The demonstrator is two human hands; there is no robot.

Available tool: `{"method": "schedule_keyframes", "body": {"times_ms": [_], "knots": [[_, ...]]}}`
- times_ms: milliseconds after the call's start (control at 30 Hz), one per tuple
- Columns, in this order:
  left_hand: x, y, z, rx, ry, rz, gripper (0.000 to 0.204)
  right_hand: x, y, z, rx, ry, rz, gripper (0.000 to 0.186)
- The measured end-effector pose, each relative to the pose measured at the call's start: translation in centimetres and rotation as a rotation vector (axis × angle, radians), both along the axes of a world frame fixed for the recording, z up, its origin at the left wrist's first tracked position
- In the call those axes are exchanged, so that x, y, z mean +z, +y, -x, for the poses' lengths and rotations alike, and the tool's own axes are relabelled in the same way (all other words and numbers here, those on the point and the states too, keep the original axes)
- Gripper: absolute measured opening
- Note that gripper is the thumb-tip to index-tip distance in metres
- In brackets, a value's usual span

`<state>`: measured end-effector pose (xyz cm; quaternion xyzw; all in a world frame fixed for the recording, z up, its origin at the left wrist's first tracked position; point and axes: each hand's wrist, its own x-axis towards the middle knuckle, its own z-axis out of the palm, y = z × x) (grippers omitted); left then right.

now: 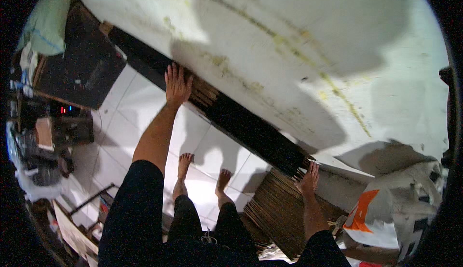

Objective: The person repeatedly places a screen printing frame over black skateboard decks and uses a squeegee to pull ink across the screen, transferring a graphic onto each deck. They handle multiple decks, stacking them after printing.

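A long stack of thin sheets (255, 127), its edges showing black and partly brown, runs slantwise along the foot of a stained white surface. My left hand (178, 86) lies flat on the top of the stack, near a brown layered stretch, its fingers extended. At the stack's right end is my right hand (307, 179), its fingers pointing up and away beside the sheet ends. Whether that palm presses on the ends cannot be made out. Just below it stands a brown pile of what looks like cardboard (289, 209).
A stained white wall or panel (299, 35) fills the far side. Bags with an orange mark (364, 214) lie at right. At left are a dark board (79, 69), a pale green sack (50, 21) and a box (62, 131). My bare feet (184, 165) stand on white tiles (202, 146).
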<state>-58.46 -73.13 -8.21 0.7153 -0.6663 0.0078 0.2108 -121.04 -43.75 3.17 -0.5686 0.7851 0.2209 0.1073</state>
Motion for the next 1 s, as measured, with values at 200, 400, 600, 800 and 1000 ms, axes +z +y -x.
{"method": "schedule_keyframes", "body": {"times_ms": [200, 400, 600, 800, 1000], "knots": [[-0.3, 1.8, -0.7, -0.018, 0.005, 0.104, 0.050, -1.5, 0.0, 1.1, 0.060, 0.039, -0.282, 0.099], [-0.3, 3.5, 0.1, 0.030, -0.064, -0.104, 0.073, -1.1, 1.2, 1.4, 0.249, -0.057, -0.296, 0.088], [0.5, 4.3, -0.5, 0.027, -0.089, -0.104, 0.073, -1.7, 4.7, 2.7, 0.279, -0.140, -0.330, 0.074], [0.6, 4.4, -1.0, 0.018, -0.067, -0.131, 0.072, -1.4, 14.7, 6.5, 0.204, -0.530, -0.045, 0.061], [0.1, 5.9, -2.2, 0.054, -0.142, -0.186, 0.073, -3.1, 22.2, 4.1, -0.154, -0.690, 0.014, 0.049]]}}
